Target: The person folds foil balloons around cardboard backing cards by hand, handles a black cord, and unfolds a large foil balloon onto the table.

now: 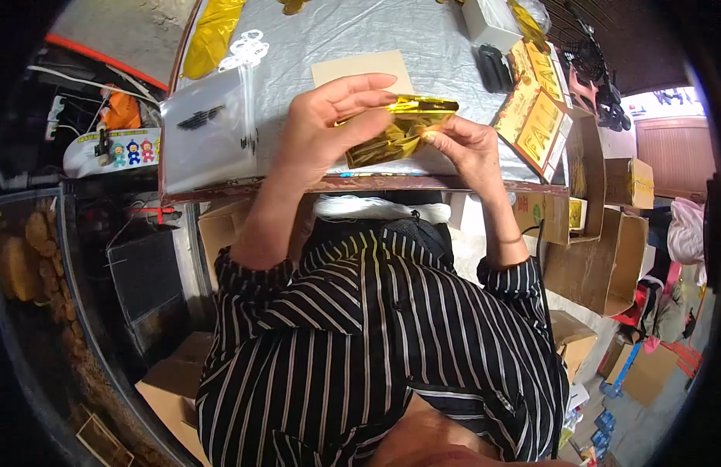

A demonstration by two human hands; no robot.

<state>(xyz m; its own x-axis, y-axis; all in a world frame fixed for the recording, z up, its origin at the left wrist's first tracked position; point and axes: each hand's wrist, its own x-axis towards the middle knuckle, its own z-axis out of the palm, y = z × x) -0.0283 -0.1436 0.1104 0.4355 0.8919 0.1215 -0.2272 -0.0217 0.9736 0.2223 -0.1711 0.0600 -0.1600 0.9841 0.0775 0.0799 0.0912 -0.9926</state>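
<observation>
A crinkled, shiny gold foil piece (385,146) is held up over the near edge of the table. My right hand (471,152) pinches its right end between thumb and fingers. My left hand (329,124) lies across its upper left side with the fingers stretched out and a little apart; part of the foil is hidden behind them. Just beyond the hands, a beige card (360,66) rests on the silvery table cover (314,35). Left of my left hand lies a clear plastic bag (209,152) with dark slim items in it.
Gold and red printed packets (532,128) lie at the table's right, near a black case (494,68) and a white box (491,22). White looped pieces (245,50) and gold foil (212,35) lie at the far left. Cardboard boxes (598,265) stand right of the table.
</observation>
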